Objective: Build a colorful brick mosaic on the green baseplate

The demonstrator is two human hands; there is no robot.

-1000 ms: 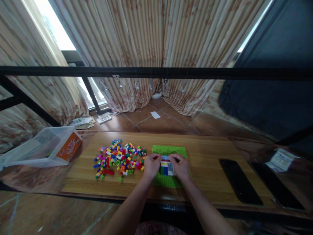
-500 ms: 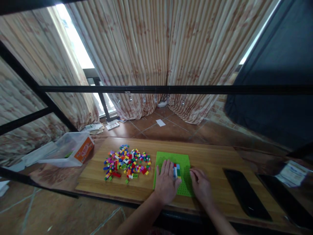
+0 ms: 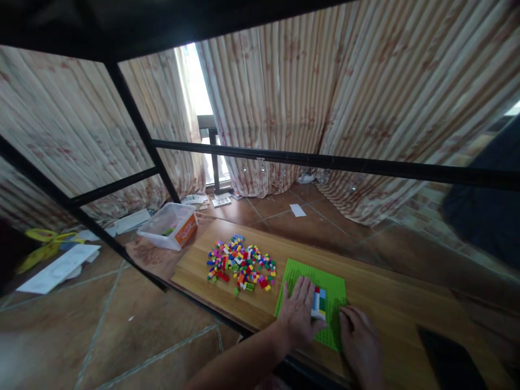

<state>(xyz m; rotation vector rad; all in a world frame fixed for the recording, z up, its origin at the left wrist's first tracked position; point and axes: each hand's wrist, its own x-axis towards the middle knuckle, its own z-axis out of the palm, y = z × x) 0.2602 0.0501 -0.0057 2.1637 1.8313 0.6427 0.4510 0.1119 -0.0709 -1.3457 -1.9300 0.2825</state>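
On the wooden board lies a green studded baseplate (image 3: 335, 290). A small block of joined toy bricks (image 3: 319, 303), with red, blue, white, green and yellow parts, is on its middle. My left hand (image 3: 298, 311) rests flat over the plate with fingers stretched out, just left of those bricks and partly covering them. At the plate's right edge is my right hand (image 3: 361, 338), its fingers curled in towards the thumb. Whatever those fingers hold, if anything, is hidden. Left of the plate, a loose pile of colourful bricks (image 3: 241, 262) is spread out.
A clear plastic box (image 3: 158, 225) with an orange label stands beyond the board's left end. A dark flat object (image 3: 449, 357) lies at the right of the wooden board (image 3: 390, 292). A black metal rail (image 3: 309, 157) crosses in front of the curtains.
The camera view has turned left and tilted, so the board now appears slanted and further right. Both hands keep about the same places on and beside the baseplate.
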